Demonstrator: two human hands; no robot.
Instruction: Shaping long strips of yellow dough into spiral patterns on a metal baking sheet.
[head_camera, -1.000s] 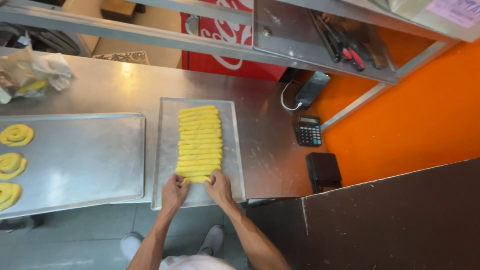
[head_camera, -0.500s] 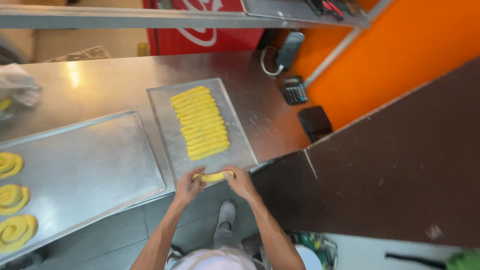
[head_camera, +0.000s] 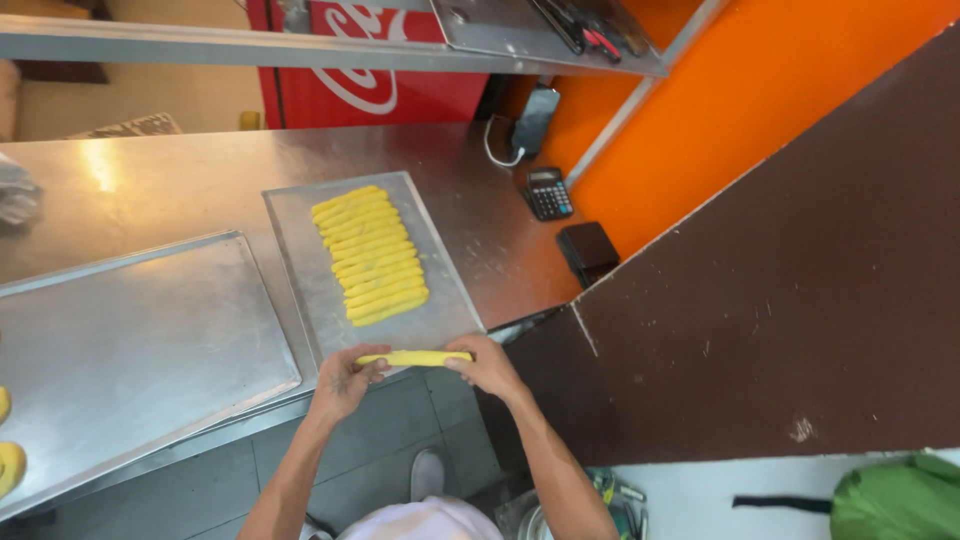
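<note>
The person has two bare forearms with no sleeves, watch or gloves. The left hand (head_camera: 343, 381) and right hand (head_camera: 487, 366) are uncovered. A white garment shows below, and one light shoe.

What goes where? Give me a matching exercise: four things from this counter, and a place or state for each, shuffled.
Things:
1. yellow dough stick
2. row of dough sticks
3. calculator
4. large tray

Places or states:
A. lying on the small tray
B. by the orange wall
C. held between left hand and right hand
D. mostly bare, left of the small tray

Pairs: 1-C, 2-A, 3-B, 4-D
</note>
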